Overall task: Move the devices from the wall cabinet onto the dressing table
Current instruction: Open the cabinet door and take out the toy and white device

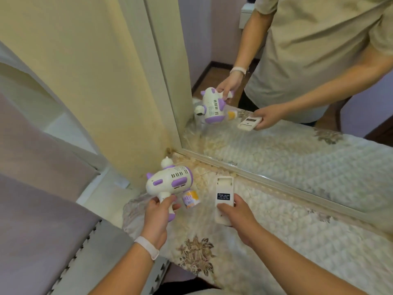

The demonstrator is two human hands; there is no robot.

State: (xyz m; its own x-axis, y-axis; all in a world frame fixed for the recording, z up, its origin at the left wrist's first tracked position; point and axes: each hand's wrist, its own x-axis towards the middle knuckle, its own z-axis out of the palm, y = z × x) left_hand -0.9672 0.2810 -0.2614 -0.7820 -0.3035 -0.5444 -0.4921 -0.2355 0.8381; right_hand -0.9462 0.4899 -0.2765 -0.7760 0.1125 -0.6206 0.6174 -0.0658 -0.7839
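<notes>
My left hand (157, 218) grips the handle of a white and purple toy bubble gun (170, 179) with a small orange bottle under its barrel, held just above the left end of the dressing table (297, 248). My right hand (236, 216) holds the near end of a cream remote control (223, 194), back side up with a black label, low over the table's quilted cover. Both devices sit close to the mirror's lower frame.
A large mirror (276, 81) stands along the table's back edge and reflects my arms and both devices. A cream wall panel (95, 81) rises at the left. A mauve padded bed or bench (42, 209) lies at the lower left.
</notes>
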